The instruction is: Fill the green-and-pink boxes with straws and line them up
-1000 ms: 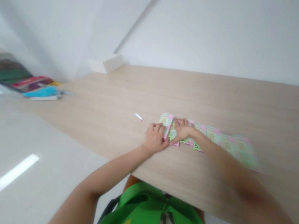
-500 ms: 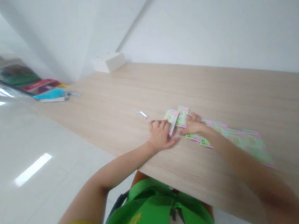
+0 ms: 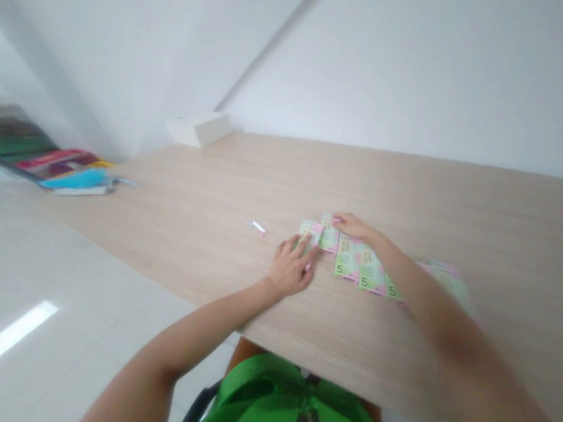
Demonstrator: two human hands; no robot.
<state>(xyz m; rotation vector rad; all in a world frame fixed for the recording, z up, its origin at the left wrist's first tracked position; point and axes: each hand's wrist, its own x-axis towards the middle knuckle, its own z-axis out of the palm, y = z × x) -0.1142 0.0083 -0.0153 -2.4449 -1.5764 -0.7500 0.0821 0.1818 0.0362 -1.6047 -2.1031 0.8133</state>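
Several pale green and pink printed cards lie in an overlapping slanted row on the wooden table. My left hand (image 3: 292,267) is spread out at the row's left end, its fingertips resting on the leftmost card (image 3: 310,233). My right hand (image 3: 355,226) has its fingers closed at the upper right edge of the second card (image 3: 329,236). To the right lies a card marked with a 5 (image 3: 345,258), then another such card (image 3: 369,270). My right forearm covers part of the row farther right. Small print on the cards is too blurred to read.
A small white and pink stick-like item (image 3: 258,228) lies left of the cards. At the back stands a white box (image 3: 201,129) by the wall. Colourful flat packets (image 3: 77,180) sit at the table's far left. The table's front edge runs close to the green apron (image 3: 266,407).
My right hand has moved from below the second card up to its upper right edge. My left hand still lies at the leftmost card. The camera view has shifted slightly.
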